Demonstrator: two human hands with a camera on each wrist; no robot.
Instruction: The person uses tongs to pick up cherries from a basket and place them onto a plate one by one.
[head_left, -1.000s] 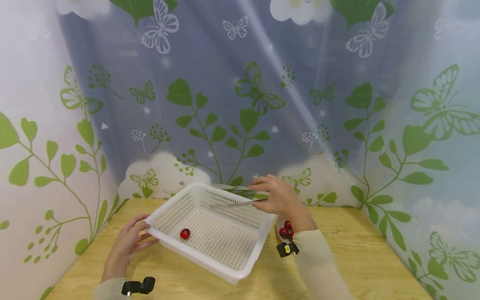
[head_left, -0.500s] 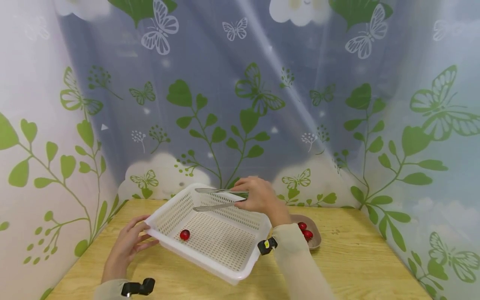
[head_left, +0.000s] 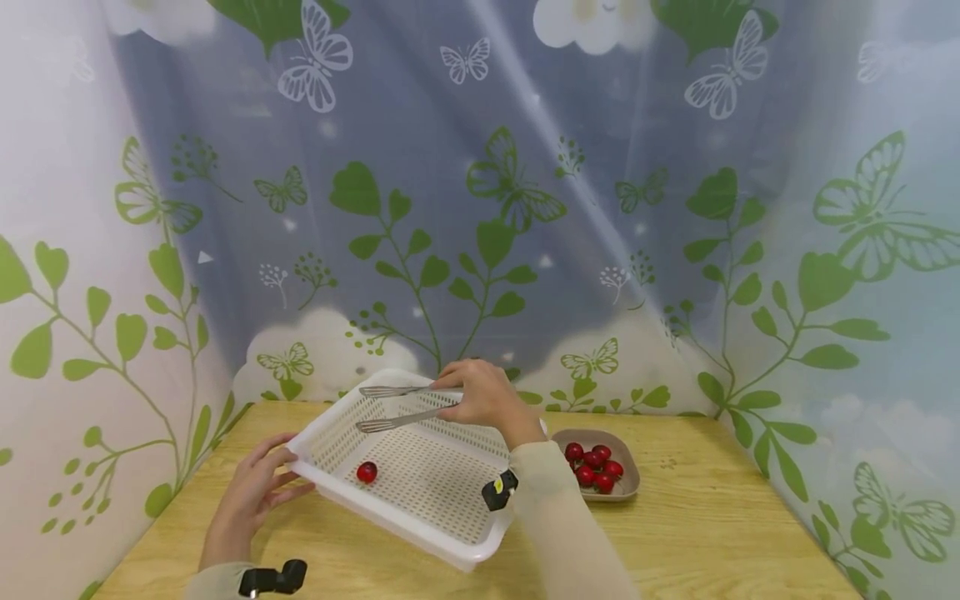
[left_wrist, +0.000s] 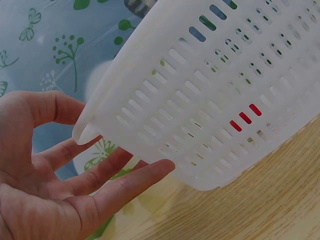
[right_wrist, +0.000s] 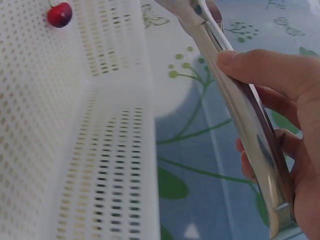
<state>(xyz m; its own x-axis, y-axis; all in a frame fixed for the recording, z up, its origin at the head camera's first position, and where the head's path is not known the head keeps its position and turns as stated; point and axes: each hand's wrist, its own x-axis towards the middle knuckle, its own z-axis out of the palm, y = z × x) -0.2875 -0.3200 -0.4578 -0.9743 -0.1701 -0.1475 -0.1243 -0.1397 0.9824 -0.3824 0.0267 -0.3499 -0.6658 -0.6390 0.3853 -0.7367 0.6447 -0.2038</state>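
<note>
A white perforated plastic basket [head_left: 390, 510] sits tilted toward the left, one small red cherry-like fruit [head_left: 367, 472] lying inside near its left end. My left hand [head_left: 251, 492] grips the basket's left corner, a finger over the rim and others below it; in the left wrist view the fruit shows red through the slots. Metal tongs [right_wrist: 245, 115] are in my right hand [head_left: 483, 398], thumb on one side and fingers on the other. Their two arms stand apart over the back of the basket, with nothing between the tips.
A shallow beige tray [head_left: 632, 473] holding several red fruits [head_left: 597, 460] stands right of the basket, partly behind the right sleeve [head_left: 555, 500]. The wooden table [head_left: 720, 517] meets a patterned curtain [head_left: 480, 275] at the back.
My right hand has moved left with the tongs, bringing their tips toward the basket's left end and uncovering the tray. My left hand, the basket and its fruit have stayed in place.
</note>
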